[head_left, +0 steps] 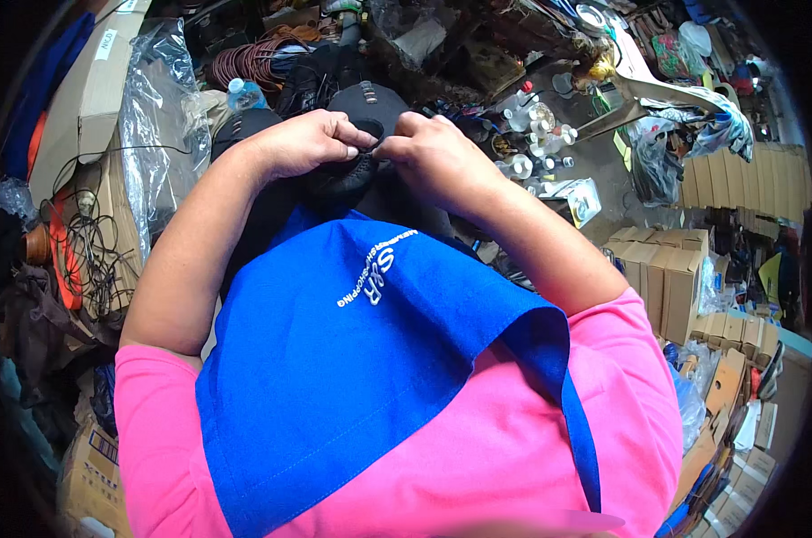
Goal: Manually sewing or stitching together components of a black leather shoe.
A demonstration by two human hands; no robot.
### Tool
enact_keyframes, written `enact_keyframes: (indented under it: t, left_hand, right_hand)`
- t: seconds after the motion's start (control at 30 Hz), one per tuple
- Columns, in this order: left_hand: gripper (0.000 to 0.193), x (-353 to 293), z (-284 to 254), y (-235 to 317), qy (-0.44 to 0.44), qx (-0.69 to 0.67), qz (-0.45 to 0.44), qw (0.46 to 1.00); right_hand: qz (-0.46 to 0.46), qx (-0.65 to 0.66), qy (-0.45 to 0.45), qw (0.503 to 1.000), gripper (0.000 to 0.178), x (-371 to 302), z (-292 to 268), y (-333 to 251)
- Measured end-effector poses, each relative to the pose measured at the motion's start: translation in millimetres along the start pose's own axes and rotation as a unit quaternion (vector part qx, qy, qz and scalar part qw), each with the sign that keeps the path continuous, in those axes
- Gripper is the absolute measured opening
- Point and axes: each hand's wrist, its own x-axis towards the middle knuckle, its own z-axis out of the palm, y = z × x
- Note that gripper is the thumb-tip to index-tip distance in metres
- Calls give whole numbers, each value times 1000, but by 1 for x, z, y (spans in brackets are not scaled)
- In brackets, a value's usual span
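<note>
A black piece that looks like a shoe (341,186) rests on my lap, its dark opening turned up between my hands. From the left, my left hand (309,143) pinches the rim of that opening, thumb and fingers pressed together. My right hand (440,164) is closed at the opposite side of the same rim, its fingertips nearly meeting the left ones. Whether a small thing sits between the fingertips is too small to tell. Below my hands a blue apron (334,359) spreads over my pink shirt and covers part of the lap.
Several clear plastic bottles (536,125) stand on the floor at the right, near a pale plastic chair (639,85). Cardboard boxes (661,269) are stacked farther right. At the left are tangled black wires (87,242), clear plastic sheeting (164,134) and a tall carton (92,99).
</note>
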Motion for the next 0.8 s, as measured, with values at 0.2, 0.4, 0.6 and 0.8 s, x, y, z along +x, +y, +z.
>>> enact_keyframes:
  t: [0.2, 0.4, 0.6, 0.8]
  left_hand:
    - [30, 1, -1, 2, 2, 71, 38, 997]
    - [29, 13, -5, -14, 63, -37, 77, 994]
    - [29, 17, -1, -15, 152, 59, 85, 983]
    - [25, -23, 24, -11, 362, 162, 90, 914]
  right_hand:
    - [-64, -201, -129, 969, 14, 24, -16, -18]
    - [-4, -93, -143, 985, 14, 31, -4, 2]
    - [24, 107, -53, 993, 17, 26, 15, 27]
    - [246, 532, -58, 808, 35, 6, 3, 46]
